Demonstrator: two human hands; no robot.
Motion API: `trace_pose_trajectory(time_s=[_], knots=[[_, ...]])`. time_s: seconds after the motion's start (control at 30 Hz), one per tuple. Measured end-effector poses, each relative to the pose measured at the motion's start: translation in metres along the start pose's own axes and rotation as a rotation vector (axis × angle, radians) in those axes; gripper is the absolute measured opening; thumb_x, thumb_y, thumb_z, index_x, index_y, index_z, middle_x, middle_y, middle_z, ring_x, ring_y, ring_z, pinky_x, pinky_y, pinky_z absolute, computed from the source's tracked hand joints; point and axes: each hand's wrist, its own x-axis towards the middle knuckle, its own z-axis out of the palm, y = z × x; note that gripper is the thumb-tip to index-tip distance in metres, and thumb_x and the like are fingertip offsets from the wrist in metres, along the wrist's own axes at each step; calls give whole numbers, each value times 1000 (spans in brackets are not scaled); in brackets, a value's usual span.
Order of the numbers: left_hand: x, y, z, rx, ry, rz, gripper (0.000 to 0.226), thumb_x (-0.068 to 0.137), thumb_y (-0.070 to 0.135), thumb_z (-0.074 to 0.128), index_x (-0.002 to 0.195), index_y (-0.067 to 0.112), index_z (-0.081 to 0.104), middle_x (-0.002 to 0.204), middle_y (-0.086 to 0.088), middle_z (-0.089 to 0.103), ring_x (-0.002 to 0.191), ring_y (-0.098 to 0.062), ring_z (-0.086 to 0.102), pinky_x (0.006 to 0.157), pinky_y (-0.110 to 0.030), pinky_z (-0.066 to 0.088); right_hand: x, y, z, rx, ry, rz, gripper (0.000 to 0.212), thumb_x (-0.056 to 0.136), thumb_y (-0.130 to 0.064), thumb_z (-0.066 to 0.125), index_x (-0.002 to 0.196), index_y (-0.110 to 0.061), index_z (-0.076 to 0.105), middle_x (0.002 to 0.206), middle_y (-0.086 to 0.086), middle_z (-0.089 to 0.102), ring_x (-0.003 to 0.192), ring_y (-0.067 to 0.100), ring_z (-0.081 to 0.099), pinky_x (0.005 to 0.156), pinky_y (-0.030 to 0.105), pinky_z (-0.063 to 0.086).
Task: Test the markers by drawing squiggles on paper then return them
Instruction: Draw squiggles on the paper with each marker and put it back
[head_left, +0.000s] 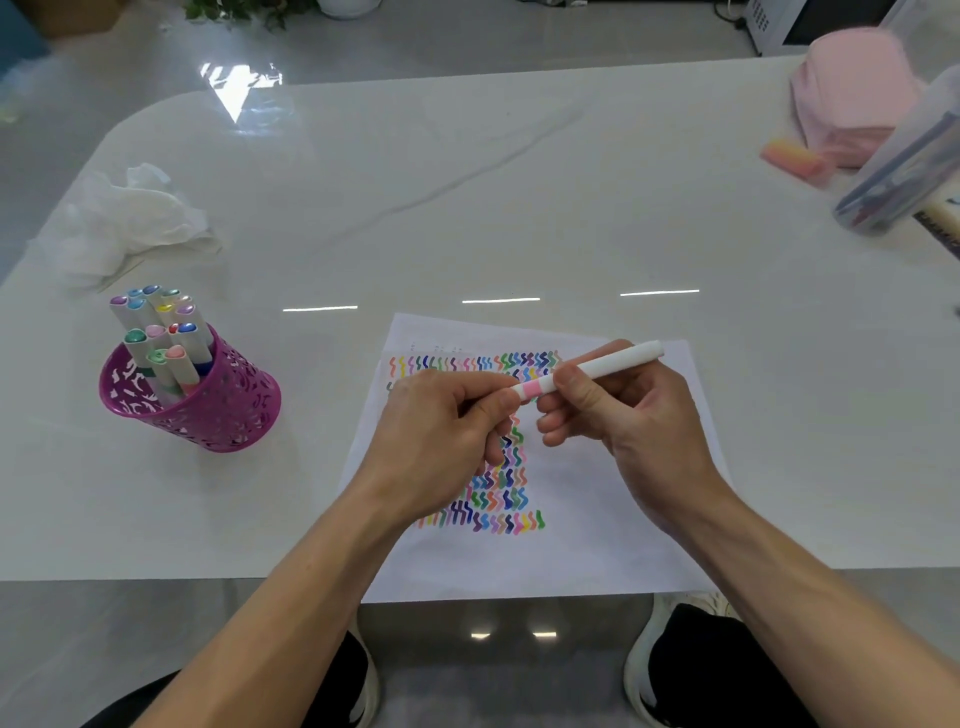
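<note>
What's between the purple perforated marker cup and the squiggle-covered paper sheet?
Nothing: in the head view, only bare glossy white tabletop separates the purple perforated marker cup from the squiggle-covered white paper sheet.

- One camera only, worn on the person's head; it looks forward and down at the table (467, 208)
- It is close above the paper (571, 561) at the near edge; the far side looks small
</note>
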Motion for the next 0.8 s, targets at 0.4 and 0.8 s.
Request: trace_pose_trajectory(time_s=[0.4,0.8], knots=[[-4,14,-11,-25,88,45,11,96,29,65,91,27,74,65,1,67,56,-11,66,56,-28,51,2,3,4,-75,-13,97,34,86,-44,72,96,-11,77,76,13,75,62,25,71,58,30,59],[-46,27,-66,18,629,315,3,98,29,66,96,29,68,93,13,73,91,-13,72,75,-22,57,4,14,-1,-402,-17,101,42,85,-56,68,105,-19,67,66,6,72,50,13,61,48,23,48]])
